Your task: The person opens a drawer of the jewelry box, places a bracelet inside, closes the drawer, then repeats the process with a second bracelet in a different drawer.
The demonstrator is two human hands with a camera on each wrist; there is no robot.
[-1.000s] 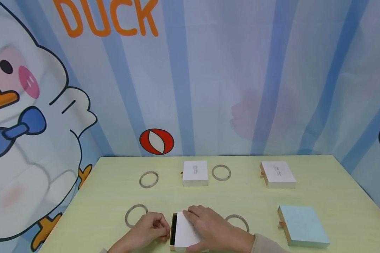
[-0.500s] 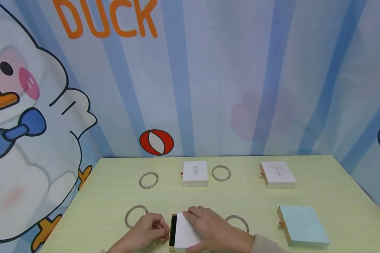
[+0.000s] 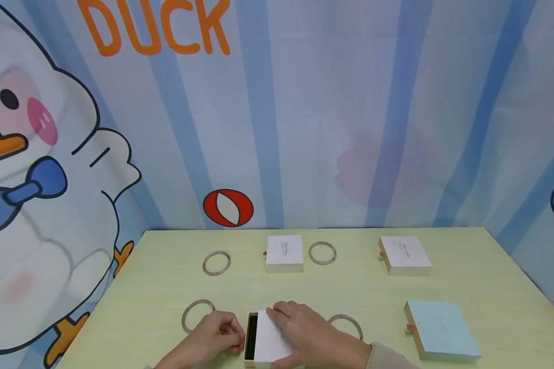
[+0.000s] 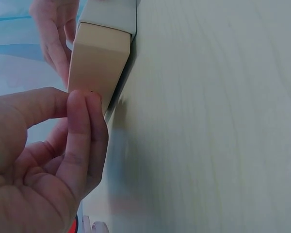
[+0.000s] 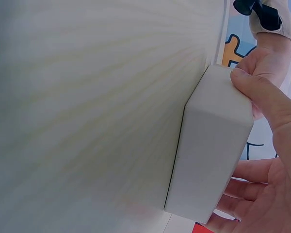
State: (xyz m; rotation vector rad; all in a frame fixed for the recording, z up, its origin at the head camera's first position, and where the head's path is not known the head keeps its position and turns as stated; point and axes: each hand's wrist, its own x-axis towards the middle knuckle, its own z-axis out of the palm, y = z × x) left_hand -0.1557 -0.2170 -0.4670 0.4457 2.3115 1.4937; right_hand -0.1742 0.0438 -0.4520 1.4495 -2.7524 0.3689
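Observation:
A white drawer-style gift box [image 3: 269, 343] lies at the table's near middle in the head view. My right hand [image 3: 316, 330] holds its sleeve, thumb on the near side and fingers over the top and far side; the right wrist view shows the box's white end [image 5: 213, 145] between them. From the left end a tan drawer [image 4: 99, 58] protrudes partway, a strip of dark interior [image 3: 252, 330] showing. My left hand [image 3: 214, 330] pinches at the drawer's outer end with thumb and fingertips. Whatever tab sits between those fingertips is hidden.
Bangles lie around: one beyond my left hand [image 3: 183, 318], one by my right wrist [image 3: 346, 316], and two farther back [image 3: 204, 263] [image 3: 311, 253]. Closed white boxes [image 3: 284, 251] [image 3: 406, 253] stand behind. A light-blue box [image 3: 445, 328] sits at the right.
My left hand has shifted slightly left, and the drawer has slid a little farther out of the sleeve. The right hand and sleeve stay in place.

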